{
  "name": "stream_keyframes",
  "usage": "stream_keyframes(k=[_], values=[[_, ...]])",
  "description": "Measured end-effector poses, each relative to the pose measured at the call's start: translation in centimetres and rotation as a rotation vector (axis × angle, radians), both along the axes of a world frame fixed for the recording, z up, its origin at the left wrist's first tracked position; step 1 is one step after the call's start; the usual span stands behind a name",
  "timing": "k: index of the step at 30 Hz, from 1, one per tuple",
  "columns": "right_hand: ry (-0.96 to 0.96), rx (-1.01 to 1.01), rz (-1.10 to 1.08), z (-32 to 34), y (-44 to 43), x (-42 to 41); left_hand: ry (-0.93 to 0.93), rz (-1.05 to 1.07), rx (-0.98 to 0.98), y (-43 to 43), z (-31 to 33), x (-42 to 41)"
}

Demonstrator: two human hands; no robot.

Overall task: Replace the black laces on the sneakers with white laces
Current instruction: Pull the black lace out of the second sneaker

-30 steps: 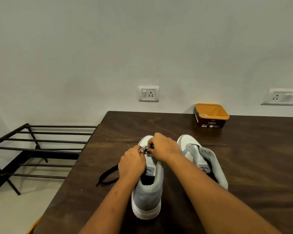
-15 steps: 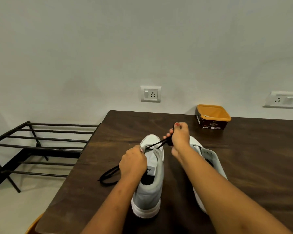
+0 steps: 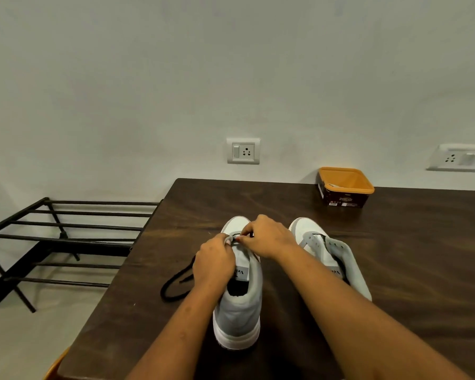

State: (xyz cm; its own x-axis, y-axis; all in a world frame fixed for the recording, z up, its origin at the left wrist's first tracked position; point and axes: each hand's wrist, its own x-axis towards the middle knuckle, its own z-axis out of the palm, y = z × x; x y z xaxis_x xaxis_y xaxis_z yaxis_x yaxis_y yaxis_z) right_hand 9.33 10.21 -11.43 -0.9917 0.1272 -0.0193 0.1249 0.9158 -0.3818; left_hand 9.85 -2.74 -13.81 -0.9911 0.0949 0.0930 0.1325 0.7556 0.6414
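Two grey-and-white sneakers stand on the dark wooden table (image 3: 412, 242), toes pointing away from me. Over the front eyelets of the left sneaker (image 3: 237, 311), my left hand (image 3: 214, 263) and my right hand (image 3: 268, 237) meet. Both pinch the black lace (image 3: 237, 236) there; a loose loop of the same lace lies on the table (image 3: 176, 283) left of the shoe. The right sneaker (image 3: 337, 259) sits beside it with its tongue open and a little black lace at its eyelets. I see no white laces.
An orange-lidded dark box (image 3: 344, 187) stands at the table's back edge near the wall. A black metal rack (image 3: 61, 237) stands on the floor to the left of the table. Wall sockets (image 3: 243, 151) sit above the table.
Half a second ago my right hand was raised toward the back right, pulling a stretch of black lace out. It has come back down to the eyelets beside my left hand.
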Motion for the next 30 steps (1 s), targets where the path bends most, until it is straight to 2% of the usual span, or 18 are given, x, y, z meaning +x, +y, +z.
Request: stream_keyframes(k=[3, 7, 9, 11, 15, 18, 20, 23, 24, 25, 28, 30], values=[[-0.028, -0.094, -0.048, -0.5, -0.5, -0.3, 0.018, -0.003, 0.017, 0.0, -0.1, -0.1], [0.013, -0.126, -0.105, -1.1, -1.8, -0.4, 0.014, 0.006, 0.031, 0.0, -0.1, 0.0], [0.054, -0.215, -0.115, -1.1, -1.8, -0.5, 0.015, 0.02, 0.041, 0.0, -0.1, 0.1], [0.135, -0.477, -0.197, -0.7, -1.6, -0.4, 0.008, 0.03, 0.034, -0.1, -0.1, 0.1], [0.179, -1.198, -0.365, 0.4, -2.1, -0.1, -0.004, 0.018, 0.003, 0.0, 0.1, 0.2], [0.331, -1.53, -0.48, 1.4, -1.6, -0.4, -0.01, 0.026, -0.04, 0.0, 0.2, 0.2], [0.399, -1.621, -0.557, 2.0, -0.6, -0.7, -0.016, 0.041, -0.044, -0.1, 0.2, 0.1], [0.404, -1.577, -0.605, 2.2, 1.3, -0.4, -0.022, 0.051, -0.056, -0.2, 0.1, 0.2], [0.404, -1.508, -0.589, 2.2, 1.9, -0.2, -0.022, 0.056, -0.057, -0.2, 0.1, 0.1], [0.405, -1.353, -0.549, 2.0, 2.8, 0.0, -0.021, 0.055, -0.058, -0.2, 0.1, 0.2], [0.327, -0.632, -0.288, 1.2, 4.4, 0.7, -0.001, 0.034, -0.062, 0.1, 0.2, 0.3], [0.13, -0.267, -0.101, 0.1, 3.9, 0.7, 0.023, 0.013, -0.058, 0.3, 0.2, 0.3]])
